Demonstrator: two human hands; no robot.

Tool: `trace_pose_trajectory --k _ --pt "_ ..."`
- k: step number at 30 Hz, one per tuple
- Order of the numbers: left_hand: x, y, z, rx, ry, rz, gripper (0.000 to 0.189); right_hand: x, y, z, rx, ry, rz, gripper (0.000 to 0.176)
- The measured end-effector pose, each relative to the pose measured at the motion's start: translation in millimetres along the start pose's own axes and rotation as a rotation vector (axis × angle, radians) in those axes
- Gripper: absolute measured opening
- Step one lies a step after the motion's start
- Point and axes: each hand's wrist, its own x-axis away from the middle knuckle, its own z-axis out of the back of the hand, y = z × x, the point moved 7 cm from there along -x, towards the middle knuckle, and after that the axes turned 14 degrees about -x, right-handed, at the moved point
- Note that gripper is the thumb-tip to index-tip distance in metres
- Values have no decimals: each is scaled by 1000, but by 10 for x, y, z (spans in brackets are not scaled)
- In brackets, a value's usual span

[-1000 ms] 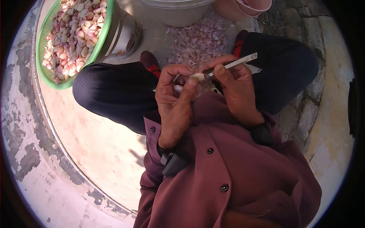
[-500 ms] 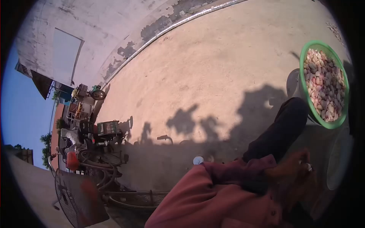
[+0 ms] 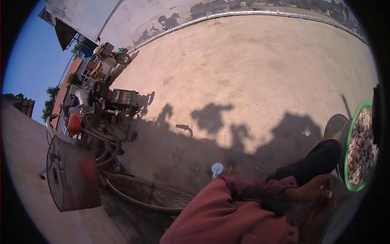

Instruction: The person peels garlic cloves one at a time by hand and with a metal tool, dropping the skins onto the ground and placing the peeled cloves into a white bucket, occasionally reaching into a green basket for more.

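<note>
My left hand [image 3: 312, 189] is closed at the lower right, its fingertips pinching a small white piece that looks like a garlic clove [image 3: 329, 195]. Just below it, my right hand [image 3: 319, 213] lies in deep shade, its fingers drawn in against the same piece. Beyond the hands, a green-rimmed basket [image 3: 348, 175] stands at the right edge, heaped with pinkish garlic cloves [image 3: 360, 148]. Part of that basket is cut off by the edge of the view. A dark-trousered knee [image 3: 331, 152] rises between the basket and my left sleeve [image 3: 256, 188].
The view is tilted, with sky at the left. A bicycle with a wire basket [image 3: 69, 175] stands at the lower left. Behind it are a scooter with a crate [image 3: 124, 98] and a loaded cart [image 3: 97, 69]. A peeling wall [image 3: 170, 20] borders the sunlit ground [image 3: 243, 69].
My view has swung, so the basket of garlic sits lower and nearer the right edge, and more wall shows at the top. Both hands stay together around the small white piece.
</note>
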Motion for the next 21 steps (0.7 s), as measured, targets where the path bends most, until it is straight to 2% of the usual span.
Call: trace_pose_trajectory --k 1,3,7,10,13,15,19,21 --pt "-47 -115 10 1 5 -6 14 -23 8 -11 -14 -11 -8 22" --pt "-141 -280 33 50 52 -162 17 -47 15 -20 -39 -29 -22 22" --pt "-92 -240 112 3 116 -180 16 -67 14 -17 -98 -53 -37 21" --pt "-69 -237 120 18 115 -78 13 -67 8 -21 -142 -70 -46 21" --pt "-54 -152 113 -160 151 -169 9 -80 -12 -40 -185 -92 -49 21" --pt "-27 -136 118 -336 254 -254 7 -83 -15 -53 -215 -105 -55 21" --pt "49 32 79 -353 228 -341 8 -111 -7 -121 -276 -144 -67 20" --pt "106 122 56 -462 262 -417 10 -117 1 -148 -304 -161 -76 20"
